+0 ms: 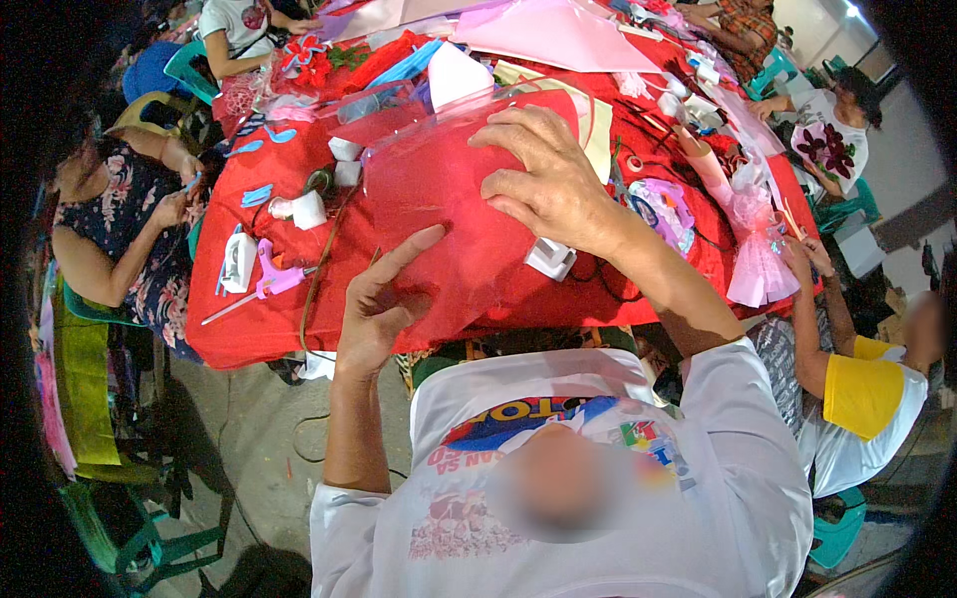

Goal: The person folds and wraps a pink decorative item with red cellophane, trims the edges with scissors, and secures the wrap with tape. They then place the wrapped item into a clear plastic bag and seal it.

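In front of my chest, a clear plastic sheet (448,261) with a reddish look is held up over the red-covered table. My right hand (549,176) grips its upper right part with bent fingers. At its lower left edge is my left hand (385,299), with the index finger stretched along the sheet and the thumb lower down; some of its fingers are hidden. Below my right wrist sits a white tape dispenser (551,259). A lilac hot glue gun (278,270) and another white tape dispenser (239,261) lie left of my left hand.
The red tablecloth (247,336) bears pink wrapping sheets (553,37), blue strips (256,196), white foam blocks (345,161) and a pink wrapped bouquet (762,254). A cord (321,276) runs off the near edge. Several people sit around the table, including a person in a floral top (127,217).
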Tool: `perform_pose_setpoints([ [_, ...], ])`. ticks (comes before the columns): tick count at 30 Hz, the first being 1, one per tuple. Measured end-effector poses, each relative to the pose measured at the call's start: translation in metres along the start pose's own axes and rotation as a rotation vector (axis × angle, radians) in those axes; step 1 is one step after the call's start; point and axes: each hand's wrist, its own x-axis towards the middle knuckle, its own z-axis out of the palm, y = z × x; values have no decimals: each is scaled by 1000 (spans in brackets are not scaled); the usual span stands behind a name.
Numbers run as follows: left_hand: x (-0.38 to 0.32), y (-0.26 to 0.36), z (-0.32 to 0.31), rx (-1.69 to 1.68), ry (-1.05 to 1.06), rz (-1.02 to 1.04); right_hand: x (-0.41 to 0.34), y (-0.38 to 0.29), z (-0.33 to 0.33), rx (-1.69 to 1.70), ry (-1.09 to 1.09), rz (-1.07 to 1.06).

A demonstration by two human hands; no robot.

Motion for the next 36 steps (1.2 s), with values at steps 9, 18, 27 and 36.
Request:
perform_pose_setpoints([
  [9, 4, -26, -5, -2, 188, 72, -15, 49, -22, -86, 419, 497],
  [18, 16, -34, -9, -164, 176, 165, -83, 67, -12, 1141, 259, 1341],
  [27, 1, -68, -25, -494, 207, -137, -70, 50, -7, 1223, 217, 1038],
  [36, 2, -71, 10, -573, 198, -371, -69, 45, -17, 972, 321, 1106],
])
